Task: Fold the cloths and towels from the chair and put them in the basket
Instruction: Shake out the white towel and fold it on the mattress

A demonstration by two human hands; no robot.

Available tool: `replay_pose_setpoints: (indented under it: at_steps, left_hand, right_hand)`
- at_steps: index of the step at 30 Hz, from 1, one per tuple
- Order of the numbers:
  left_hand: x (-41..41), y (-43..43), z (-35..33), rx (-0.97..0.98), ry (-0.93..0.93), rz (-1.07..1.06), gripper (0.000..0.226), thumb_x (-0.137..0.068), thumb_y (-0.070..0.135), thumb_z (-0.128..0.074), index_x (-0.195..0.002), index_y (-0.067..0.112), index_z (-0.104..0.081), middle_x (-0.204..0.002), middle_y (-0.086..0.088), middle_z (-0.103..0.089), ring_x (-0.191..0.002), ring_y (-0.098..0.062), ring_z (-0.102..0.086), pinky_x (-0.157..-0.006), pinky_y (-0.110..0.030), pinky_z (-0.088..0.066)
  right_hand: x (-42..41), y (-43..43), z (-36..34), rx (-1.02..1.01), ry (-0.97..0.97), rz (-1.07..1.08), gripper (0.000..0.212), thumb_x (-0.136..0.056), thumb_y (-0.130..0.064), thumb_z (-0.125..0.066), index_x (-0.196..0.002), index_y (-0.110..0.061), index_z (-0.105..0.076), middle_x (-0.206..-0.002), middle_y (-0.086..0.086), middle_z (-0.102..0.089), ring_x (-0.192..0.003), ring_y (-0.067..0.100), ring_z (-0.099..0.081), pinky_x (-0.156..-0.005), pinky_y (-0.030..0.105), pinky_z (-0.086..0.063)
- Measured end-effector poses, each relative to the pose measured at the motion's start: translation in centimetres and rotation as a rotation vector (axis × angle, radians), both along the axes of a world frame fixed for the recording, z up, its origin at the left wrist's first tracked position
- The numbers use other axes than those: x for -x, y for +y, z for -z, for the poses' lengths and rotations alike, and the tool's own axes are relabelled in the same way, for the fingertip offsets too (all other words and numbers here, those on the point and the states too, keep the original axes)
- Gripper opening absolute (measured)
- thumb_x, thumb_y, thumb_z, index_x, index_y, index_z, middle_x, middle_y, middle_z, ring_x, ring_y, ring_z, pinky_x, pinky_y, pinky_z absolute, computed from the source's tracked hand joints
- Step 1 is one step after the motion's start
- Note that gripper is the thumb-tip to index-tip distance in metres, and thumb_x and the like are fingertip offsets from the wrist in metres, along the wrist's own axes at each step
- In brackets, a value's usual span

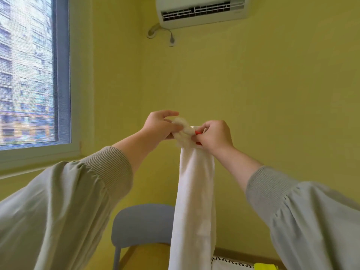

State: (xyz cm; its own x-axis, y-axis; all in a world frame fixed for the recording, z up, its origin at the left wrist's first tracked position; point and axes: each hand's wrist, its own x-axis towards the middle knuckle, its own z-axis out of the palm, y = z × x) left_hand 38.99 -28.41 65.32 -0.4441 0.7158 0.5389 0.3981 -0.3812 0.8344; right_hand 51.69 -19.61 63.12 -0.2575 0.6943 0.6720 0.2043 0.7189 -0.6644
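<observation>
Wall (272,94) backs towel (194,191) below left grip (158,126), right grip (217,136)

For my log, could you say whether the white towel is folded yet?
Not yet: the towel hangs in a long strip, bunched top gripped by left hand and right hand.

1. No text, number or sign can be read in full anywhere in the view.
2. A dark brand mark is printed on the air conditioner (202,11); it is cut by the upper edge and stays illegible.

towel (194,201) bottom cut off, chair (142,223) partly hidden
</observation>
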Motion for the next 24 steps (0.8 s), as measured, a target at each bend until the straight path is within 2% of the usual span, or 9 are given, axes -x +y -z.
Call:
replay_pose_setpoints:
  at_steps: [3, 5, 7, 9, 15, 17, 19, 22, 24]
  left_hand:
    - [0.2, -0.4, -0.2, 0.117, -0.065, -0.053, 0.031, -0.084, 0.014, -0.072, -0.112, 0.013, -0.059, -0.083, -0.004, -0.065, -0.062, -0.011, -0.064, -0.056, -0.023, -0.054]
    - [0.4, -0.7, -0.1, 0.314, -0.072, -0.02, 0.028, -0.085, 0.027, -0.071, -0.106, 0.013, -0.061, -0.089, -0.003, -0.065, -0.07, -0.014, -0.063, -0.061, -0.025, -0.048]
    - [0.5, -0.8, 0.3, 0.417, -0.104, 0.029, 0.023, -0.085, 0.024, -0.069, -0.104, 0.014, -0.061, -0.091, -0.001, -0.063, -0.076, -0.015, -0.06, -0.066, -0.027, -0.045]
    - [1.0, -0.5, 0.6, 0.359, -0.15, 0.034, 0.02, -0.085, 0.011, -0.067, -0.104, 0.013, -0.06, -0.092, -0.002, -0.063, -0.076, -0.014, -0.06, -0.069, -0.027, -0.046]
    - [1.3, -0.1, 1.4, 0.078, -0.219, 0.018, 0.025, -0.084, -0.01, -0.056, -0.089, 0.014, -0.061, -0.089, -0.009, -0.064, -0.076, -0.019, -0.063, -0.068, -0.031, -0.056]
    - [1.1, 0.0, 1.3, 0.057, -0.184, -0.046, 0.029, -0.083, -0.009, -0.053, -0.092, 0.018, -0.061, -0.09, -0.009, -0.062, -0.073, -0.019, -0.06, -0.072, -0.035, -0.054]
    - [0.9, 0.0, 0.7, 0.048, -0.133, -0.061, 0.038, -0.083, -0.009, -0.052, -0.103, 0.022, -0.061, -0.095, -0.008, -0.063, -0.068, -0.017, -0.058, -0.066, -0.031, -0.049]
    - [0.4, -0.2, -0.4, 0.069, -0.087, 0.052, 0.046, -0.085, -0.005, -0.059, -0.118, 0.027, -0.056, -0.101, -0.007, -0.065, -0.073, -0.017, -0.059, -0.063, -0.027, -0.045]
    - [-0.1, -0.2, -0.8, 0.076, -0.046, 0.089, 0.048, -0.085, -0.003, -0.061, -0.124, 0.024, -0.056, -0.096, -0.006, -0.064, -0.078, -0.017, -0.059, -0.071, -0.029, -0.048]
  right_hand:
    - [0.2, -0.2, -0.2, 0.026, 0.102, -0.016, 0.027, -0.065, -0.008, -0.077, -0.054, -0.022, -0.058, -0.058, -0.005, -0.061, -0.069, 0.026, -0.069, -0.066, 0.047, -0.058]
    - [0.2, -0.5, -0.4, 0.062, 0.116, -0.086, 0.028, -0.068, -0.003, -0.076, -0.056, -0.02, -0.057, -0.058, -0.004, -0.062, -0.063, 0.022, -0.065, -0.065, 0.048, -0.058]
    - [0.2, -0.8, -0.5, 0.098, 0.105, -0.18, 0.028, -0.07, 0.005, -0.073, -0.059, -0.016, -0.057, -0.071, 0.006, -0.068, -0.067, 0.022, -0.064, -0.066, 0.049, -0.059]
    - [0.1, -1.1, -0.6, 0.121, 0.083, -0.245, 0.028, -0.073, 0.01, -0.07, -0.062, -0.012, -0.056, -0.081, 0.01, -0.069, -0.073, 0.021, -0.063, -0.067, 0.046, -0.059]
    - [-0.4, -1.5, -0.1, 0.144, 0.018, -0.308, 0.027, -0.074, 0.01, -0.073, -0.069, -0.008, -0.054, -0.062, -0.001, -0.049, -0.05, 0.005, -0.054, -0.044, 0.016, -0.049]
    - [-0.6, -1.5, 0.1, 0.105, -0.022, -0.3, 0.027, -0.075, 0.009, -0.072, -0.069, -0.01, -0.054, -0.064, -0.002, -0.047, -0.055, 0.008, -0.05, -0.05, 0.017, -0.05]
    - [-0.7, -1.3, -0.1, 0.089, -0.03, -0.302, 0.026, -0.076, 0.01, -0.07, -0.074, -0.011, -0.053, -0.067, -0.001, -0.05, -0.061, 0.01, -0.052, -0.056, 0.023, -0.056]
    - [-0.7, -0.8, -0.7, -0.007, -0.002, -0.189, 0.031, -0.076, 0.008, -0.066, -0.08, -0.02, -0.054, -0.077, 0.005, -0.059, -0.071, 0.02, -0.059, -0.069, 0.039, -0.059]
    - [-0.7, -0.6, -1.3, -0.018, 0.021, -0.155, 0.033, -0.075, 0.008, -0.064, -0.085, -0.023, -0.055, -0.083, 0.008, -0.061, -0.07, 0.021, -0.06, -0.066, 0.037, -0.058]
